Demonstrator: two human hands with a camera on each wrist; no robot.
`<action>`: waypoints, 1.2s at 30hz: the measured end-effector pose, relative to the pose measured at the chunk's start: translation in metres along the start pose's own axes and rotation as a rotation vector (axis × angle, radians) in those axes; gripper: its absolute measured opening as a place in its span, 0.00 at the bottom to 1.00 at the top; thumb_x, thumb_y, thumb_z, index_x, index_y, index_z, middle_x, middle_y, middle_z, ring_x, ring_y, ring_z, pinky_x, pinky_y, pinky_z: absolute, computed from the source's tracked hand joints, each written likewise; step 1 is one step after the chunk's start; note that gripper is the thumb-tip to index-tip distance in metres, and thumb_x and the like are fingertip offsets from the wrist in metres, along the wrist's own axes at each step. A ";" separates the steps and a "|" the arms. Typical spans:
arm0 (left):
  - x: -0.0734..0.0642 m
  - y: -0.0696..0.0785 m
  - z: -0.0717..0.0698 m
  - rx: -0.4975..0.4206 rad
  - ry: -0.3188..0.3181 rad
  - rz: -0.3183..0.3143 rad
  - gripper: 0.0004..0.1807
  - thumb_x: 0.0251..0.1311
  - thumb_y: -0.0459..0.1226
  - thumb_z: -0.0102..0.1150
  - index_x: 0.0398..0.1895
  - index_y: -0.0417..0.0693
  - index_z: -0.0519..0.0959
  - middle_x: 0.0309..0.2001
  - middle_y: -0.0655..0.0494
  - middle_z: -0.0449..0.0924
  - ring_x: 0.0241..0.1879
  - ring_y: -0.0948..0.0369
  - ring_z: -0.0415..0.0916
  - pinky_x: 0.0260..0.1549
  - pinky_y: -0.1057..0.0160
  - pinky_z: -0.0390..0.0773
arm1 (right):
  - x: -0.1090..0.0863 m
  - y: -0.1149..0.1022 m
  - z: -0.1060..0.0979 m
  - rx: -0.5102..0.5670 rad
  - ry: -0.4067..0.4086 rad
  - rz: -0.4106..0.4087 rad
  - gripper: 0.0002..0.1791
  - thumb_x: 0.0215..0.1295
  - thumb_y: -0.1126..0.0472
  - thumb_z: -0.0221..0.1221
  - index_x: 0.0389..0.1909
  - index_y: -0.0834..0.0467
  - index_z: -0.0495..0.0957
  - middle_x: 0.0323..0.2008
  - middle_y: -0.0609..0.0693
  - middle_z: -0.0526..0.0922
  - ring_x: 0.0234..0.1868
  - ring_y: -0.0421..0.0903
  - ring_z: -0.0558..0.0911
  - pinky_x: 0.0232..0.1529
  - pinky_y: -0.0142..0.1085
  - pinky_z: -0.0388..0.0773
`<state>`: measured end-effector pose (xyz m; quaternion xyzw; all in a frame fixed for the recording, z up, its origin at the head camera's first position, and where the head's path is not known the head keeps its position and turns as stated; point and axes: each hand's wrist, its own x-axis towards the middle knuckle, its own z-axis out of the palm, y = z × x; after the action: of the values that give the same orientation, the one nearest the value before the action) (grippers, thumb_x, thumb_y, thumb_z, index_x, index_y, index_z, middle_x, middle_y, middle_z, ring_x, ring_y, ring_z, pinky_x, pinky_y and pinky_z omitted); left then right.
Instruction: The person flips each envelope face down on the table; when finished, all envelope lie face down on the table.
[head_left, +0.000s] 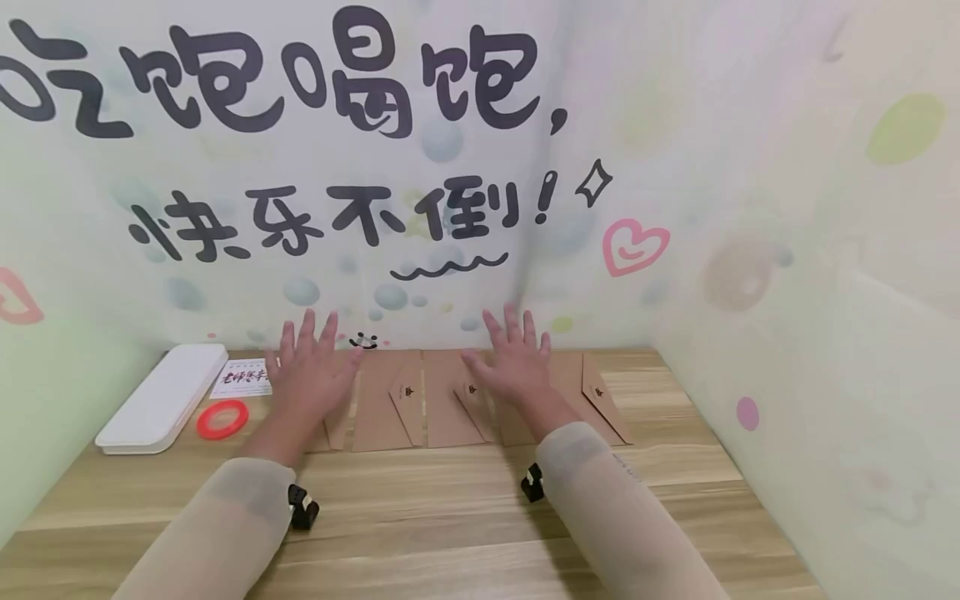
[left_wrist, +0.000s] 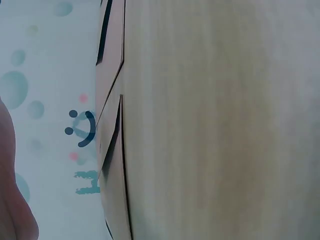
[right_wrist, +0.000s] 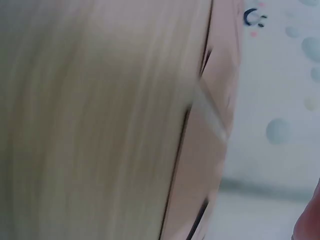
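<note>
Brown kraft-paper envelopes (head_left: 381, 404) lie side by side in a row at the table's far edge, several of them, with pointed flaps toward their right sides. My left hand (head_left: 311, 375) spreads its fingers over the left end of the row, covering much of the leftmost envelope (head_left: 337, 425). Over the right part, my right hand (head_left: 519, 362) is spread too, palm down, overlapping the envelope on the right (head_left: 600, 400). Neither hand holds anything. Both wrist views show envelopes (left_wrist: 114, 195) edge-on along the table, with only a bit of each hand.
On the left stand a long white case (head_left: 165, 396), a printed white card (head_left: 242, 379) and a red ring (head_left: 222, 419). A white printed wall (head_left: 465, 317) closes off the back, and further walls rise on both sides of the wooden table (head_left: 420, 525).
</note>
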<state>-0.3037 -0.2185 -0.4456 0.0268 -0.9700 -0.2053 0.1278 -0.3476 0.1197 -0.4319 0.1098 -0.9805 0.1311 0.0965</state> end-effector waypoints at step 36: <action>-0.033 -0.034 -0.027 -0.697 -0.087 -0.386 0.42 0.80 0.63 0.38 0.89 0.56 0.49 0.85 0.47 0.58 0.83 0.41 0.56 0.80 0.34 0.61 | -0.006 -0.166 0.048 0.530 -0.135 -0.100 0.35 0.75 0.47 0.65 0.80 0.43 0.67 0.66 0.47 0.82 0.65 0.46 0.82 0.62 0.41 0.85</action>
<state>-0.2643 -0.2565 -0.4430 0.1550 -0.8237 -0.5434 0.0470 -0.3092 -0.0484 -0.4395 0.1879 -0.9095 0.3707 0.0054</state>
